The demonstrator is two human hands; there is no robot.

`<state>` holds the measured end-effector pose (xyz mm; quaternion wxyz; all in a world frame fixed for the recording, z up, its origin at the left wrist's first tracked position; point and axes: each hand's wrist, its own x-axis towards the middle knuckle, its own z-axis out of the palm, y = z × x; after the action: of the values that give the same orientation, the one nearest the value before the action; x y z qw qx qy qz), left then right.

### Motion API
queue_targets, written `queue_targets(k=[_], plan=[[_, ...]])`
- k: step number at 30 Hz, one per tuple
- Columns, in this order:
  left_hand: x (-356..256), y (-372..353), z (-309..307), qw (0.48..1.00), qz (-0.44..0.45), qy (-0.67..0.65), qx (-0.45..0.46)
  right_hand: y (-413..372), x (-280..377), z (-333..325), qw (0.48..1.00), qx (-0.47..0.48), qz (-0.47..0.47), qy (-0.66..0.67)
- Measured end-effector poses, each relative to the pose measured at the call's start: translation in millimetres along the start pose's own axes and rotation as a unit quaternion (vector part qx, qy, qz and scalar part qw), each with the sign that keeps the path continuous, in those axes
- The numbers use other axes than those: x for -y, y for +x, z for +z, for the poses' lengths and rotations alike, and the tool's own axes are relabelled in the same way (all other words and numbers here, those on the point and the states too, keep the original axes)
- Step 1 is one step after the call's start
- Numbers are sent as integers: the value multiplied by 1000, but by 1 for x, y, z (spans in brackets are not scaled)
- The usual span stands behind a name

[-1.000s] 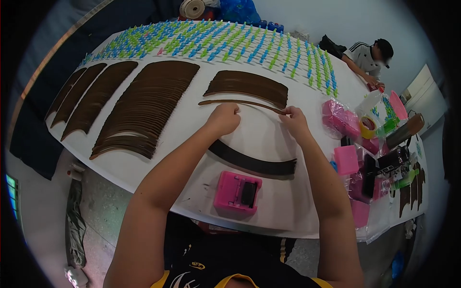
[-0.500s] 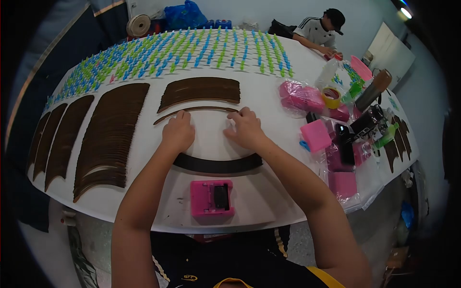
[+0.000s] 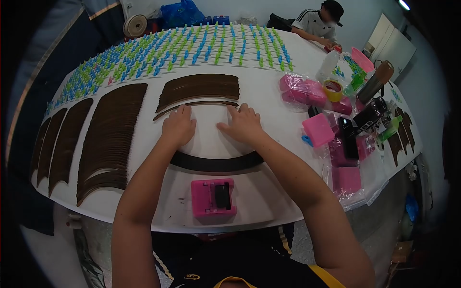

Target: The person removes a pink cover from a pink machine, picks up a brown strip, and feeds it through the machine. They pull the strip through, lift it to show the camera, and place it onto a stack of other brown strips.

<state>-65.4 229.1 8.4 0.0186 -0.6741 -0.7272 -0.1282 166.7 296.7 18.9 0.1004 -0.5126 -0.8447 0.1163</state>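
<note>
A thin curved brown strip (image 3: 201, 102) lies just below a stack of similar brown strips (image 3: 199, 88). My left hand (image 3: 178, 126) rests at the strip's lower edge, left of its middle, with its fingers fairly close together but not wrapped round it. Near the strip's right end is my right hand (image 3: 244, 124), its thumb and fingers spread. Below both hands a black curved band (image 3: 216, 163) spans between my forearms. Closer to me sits a pink device with a black block (image 3: 212, 198).
Brown strip stacks (image 3: 113, 134) lie on the left. Rows of blue and green clips (image 3: 182, 48) fill the back. Pink sponges (image 3: 318, 129), yellow tape (image 3: 332, 90) and a black bottle (image 3: 370, 117) are on the right. A person (image 3: 319, 24) sits at the back right.
The thin strip has moved up, closer to the stack. Both hands have shifted slightly upward, and the right fingers have come off the strip's end to rest below it.
</note>
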Motion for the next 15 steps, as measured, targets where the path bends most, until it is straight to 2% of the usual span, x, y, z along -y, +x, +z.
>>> queue_targets(k=[13,15], plan=[[-1,-7,-7,1000,-1,-9,-11,3,-1,-2,1000,3,7,-3],[4,-10,-5,997,1,-39,-61,4,-1,-4,1000,6,9,-2]])
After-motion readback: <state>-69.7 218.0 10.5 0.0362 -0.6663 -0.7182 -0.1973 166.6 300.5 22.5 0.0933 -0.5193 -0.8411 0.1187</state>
